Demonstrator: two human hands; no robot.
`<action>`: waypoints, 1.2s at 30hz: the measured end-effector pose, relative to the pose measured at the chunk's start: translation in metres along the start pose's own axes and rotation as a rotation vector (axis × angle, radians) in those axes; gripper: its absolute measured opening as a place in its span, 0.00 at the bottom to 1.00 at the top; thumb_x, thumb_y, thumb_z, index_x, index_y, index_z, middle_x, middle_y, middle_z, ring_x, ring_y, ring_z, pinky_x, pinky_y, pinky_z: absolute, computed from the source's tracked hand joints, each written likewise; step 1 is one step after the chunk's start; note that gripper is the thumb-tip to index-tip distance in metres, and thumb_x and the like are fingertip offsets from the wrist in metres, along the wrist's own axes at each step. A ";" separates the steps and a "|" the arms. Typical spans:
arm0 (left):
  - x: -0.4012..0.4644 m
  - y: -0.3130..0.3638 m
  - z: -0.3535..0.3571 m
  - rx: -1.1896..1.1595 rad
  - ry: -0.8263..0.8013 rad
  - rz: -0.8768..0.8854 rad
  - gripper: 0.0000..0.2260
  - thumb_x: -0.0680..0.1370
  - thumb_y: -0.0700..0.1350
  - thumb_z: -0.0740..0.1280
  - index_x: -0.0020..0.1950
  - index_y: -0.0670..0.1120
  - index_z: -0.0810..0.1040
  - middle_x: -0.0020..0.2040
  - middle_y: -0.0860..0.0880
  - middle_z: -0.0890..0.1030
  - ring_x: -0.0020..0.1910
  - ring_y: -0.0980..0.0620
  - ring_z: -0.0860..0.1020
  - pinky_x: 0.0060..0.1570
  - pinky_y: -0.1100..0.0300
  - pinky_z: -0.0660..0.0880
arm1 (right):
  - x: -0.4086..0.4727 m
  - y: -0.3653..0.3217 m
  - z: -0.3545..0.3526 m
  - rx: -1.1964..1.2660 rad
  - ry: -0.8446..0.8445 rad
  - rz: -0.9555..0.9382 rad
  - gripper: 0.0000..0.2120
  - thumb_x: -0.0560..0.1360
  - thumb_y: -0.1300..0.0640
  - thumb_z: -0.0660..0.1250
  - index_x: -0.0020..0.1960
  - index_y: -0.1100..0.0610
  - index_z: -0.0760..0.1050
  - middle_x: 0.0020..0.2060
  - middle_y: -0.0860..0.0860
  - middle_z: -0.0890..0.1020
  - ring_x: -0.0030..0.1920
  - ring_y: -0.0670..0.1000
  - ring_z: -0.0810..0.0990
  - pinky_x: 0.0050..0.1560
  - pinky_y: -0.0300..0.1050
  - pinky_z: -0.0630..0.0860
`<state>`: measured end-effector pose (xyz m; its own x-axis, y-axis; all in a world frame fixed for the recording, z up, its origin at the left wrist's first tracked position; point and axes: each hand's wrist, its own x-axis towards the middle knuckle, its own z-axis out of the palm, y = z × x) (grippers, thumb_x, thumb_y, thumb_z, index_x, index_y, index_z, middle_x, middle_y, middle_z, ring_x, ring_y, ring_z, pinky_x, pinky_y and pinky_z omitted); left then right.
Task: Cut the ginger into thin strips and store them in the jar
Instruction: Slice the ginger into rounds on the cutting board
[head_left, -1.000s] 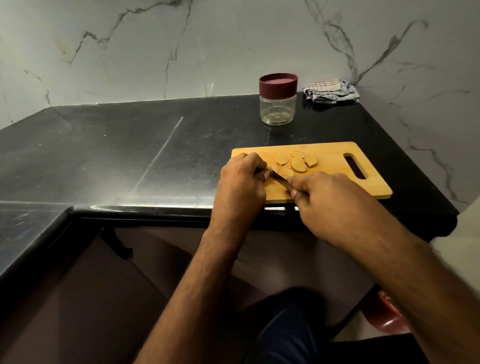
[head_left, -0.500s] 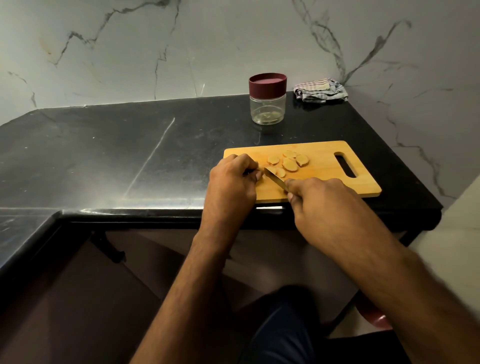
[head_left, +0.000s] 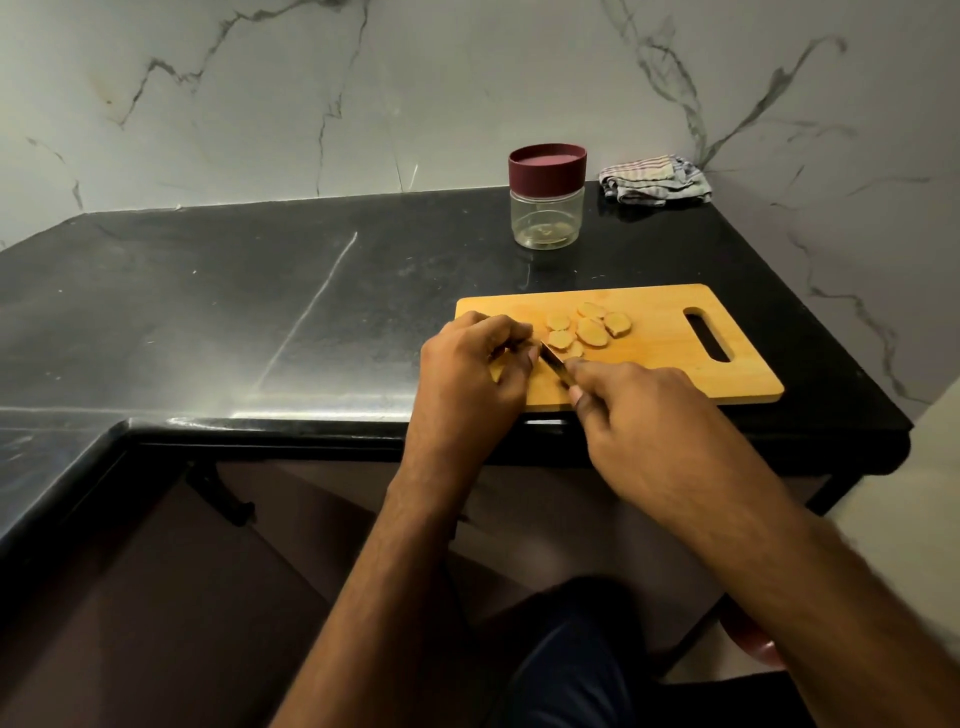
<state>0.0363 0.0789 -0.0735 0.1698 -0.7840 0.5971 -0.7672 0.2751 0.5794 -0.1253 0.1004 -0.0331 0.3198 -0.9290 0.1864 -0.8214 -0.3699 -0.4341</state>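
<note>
Several round ginger slices (head_left: 589, 328) lie in the middle of a wooden cutting board (head_left: 660, 358) on the black counter. My left hand (head_left: 475, 366) sits on the board's left end with its fingers curled over a ginger piece that is mostly hidden. My right hand (head_left: 631, 410) grips a knife (head_left: 557, 366); the blade points up and left, its tip right beside my left fingertips. A clear jar (head_left: 546, 205) with a maroon lid stands closed behind the board, near the wall.
A folded striped cloth (head_left: 654, 179) lies in the back right corner against the marble wall. The black counter (head_left: 260, 312) stretches left in an L shape. Its right edge drops off just past the board's handle end.
The view has shifted slightly. Both hands stay at the board's left end, and the knife has made small moves beside my left fingertips.
</note>
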 end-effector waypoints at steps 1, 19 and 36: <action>0.000 0.000 0.000 -0.009 -0.001 -0.001 0.07 0.76 0.44 0.74 0.53 0.46 0.85 0.49 0.53 0.83 0.47 0.57 0.80 0.46 0.70 0.73 | 0.000 0.000 0.001 0.012 0.008 -0.009 0.15 0.81 0.48 0.55 0.67 0.43 0.70 0.43 0.46 0.75 0.38 0.44 0.73 0.33 0.38 0.71; 0.001 -0.003 0.008 -0.011 0.006 -0.006 0.01 0.77 0.38 0.72 0.46 0.43 0.81 0.44 0.50 0.81 0.45 0.51 0.78 0.44 0.53 0.76 | -0.006 -0.003 -0.003 0.054 0.087 -0.056 0.20 0.82 0.50 0.55 0.73 0.44 0.63 0.44 0.45 0.78 0.35 0.42 0.70 0.30 0.32 0.62; 0.001 0.000 0.004 0.000 -0.018 -0.025 0.02 0.77 0.38 0.72 0.48 0.44 0.81 0.46 0.51 0.80 0.47 0.52 0.77 0.42 0.65 0.71 | -0.006 -0.007 -0.006 0.002 0.040 -0.021 0.20 0.82 0.50 0.54 0.74 0.42 0.62 0.38 0.45 0.72 0.35 0.44 0.69 0.29 0.34 0.63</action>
<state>0.0335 0.0760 -0.0750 0.1780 -0.8004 0.5724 -0.7630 0.2551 0.5939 -0.1241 0.1081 -0.0264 0.3178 -0.9197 0.2305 -0.8136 -0.3894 -0.4318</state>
